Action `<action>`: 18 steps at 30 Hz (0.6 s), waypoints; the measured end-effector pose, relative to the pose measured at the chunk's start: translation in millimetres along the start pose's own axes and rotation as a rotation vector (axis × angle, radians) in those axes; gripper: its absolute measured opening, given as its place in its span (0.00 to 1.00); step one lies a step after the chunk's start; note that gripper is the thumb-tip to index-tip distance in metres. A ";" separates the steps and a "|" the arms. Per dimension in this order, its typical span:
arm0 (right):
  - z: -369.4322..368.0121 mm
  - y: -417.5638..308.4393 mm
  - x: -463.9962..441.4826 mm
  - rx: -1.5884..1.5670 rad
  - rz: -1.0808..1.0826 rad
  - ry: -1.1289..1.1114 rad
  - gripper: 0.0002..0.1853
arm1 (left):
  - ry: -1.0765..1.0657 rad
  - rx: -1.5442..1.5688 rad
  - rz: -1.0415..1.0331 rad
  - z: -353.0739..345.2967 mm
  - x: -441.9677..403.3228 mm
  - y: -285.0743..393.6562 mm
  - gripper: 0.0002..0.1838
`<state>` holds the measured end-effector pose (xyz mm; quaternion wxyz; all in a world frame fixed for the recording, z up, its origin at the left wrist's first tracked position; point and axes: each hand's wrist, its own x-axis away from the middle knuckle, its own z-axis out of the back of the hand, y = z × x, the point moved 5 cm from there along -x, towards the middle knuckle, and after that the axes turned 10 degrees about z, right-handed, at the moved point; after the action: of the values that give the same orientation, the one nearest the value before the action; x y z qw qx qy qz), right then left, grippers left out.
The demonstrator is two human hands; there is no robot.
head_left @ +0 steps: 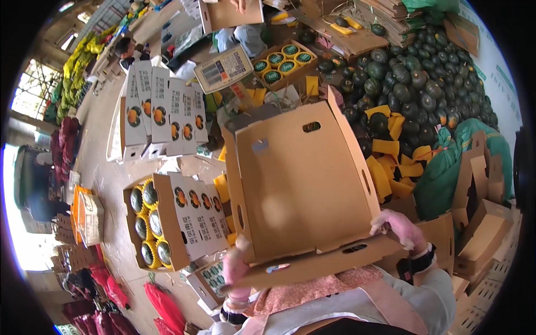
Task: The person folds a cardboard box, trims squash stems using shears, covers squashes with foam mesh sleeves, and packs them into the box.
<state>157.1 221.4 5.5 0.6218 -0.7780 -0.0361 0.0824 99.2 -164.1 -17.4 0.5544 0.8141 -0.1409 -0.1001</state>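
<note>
An empty brown cardboard box (301, 178) with slotted handle holes is tilted up in front of my body, its open side facing me. My left hand (237, 268), in a pink glove, is closed on the box's near left corner. My right hand (399, 228), also pink-gloved, grips the near right corner. Between the two hands a flap (318, 261) with an oval hole slants outward. Beyond the far edge of the box lie yellow foam pieces (257, 96) and a box of netted green pumpkins (285, 64).
Loose dark green pumpkins (413, 84) are heaped at the right, beside yellow foam sleeves (385, 167) and a green sack (452, 167). Printed cartons (167, 111) and a pumpkin-filled box (153, 223) stand left. Another person's hand (240, 5) shows at the top.
</note>
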 end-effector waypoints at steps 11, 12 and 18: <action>-36.3 -3.5 -112.5 1.567 0.578 0.103 0.28 | -0.120 -1.514 -0.367 -39.2 -90.1 -0.1 0.28; -41.3 8.0 -112.3 1.392 0.523 -0.217 0.30 | -0.289 -1.568 -0.276 -54.9 -89.6 3.9 0.32; -50.8 53.3 -85.0 1.472 0.010 -0.805 0.24 | -0.590 -1.587 0.102 -48.6 -67.9 -38.6 0.31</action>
<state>79.8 147.2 -28.4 0.9101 -0.0849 -0.1886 0.3592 55.5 -85.2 -35.1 0.9058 0.1167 -0.2044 -0.3524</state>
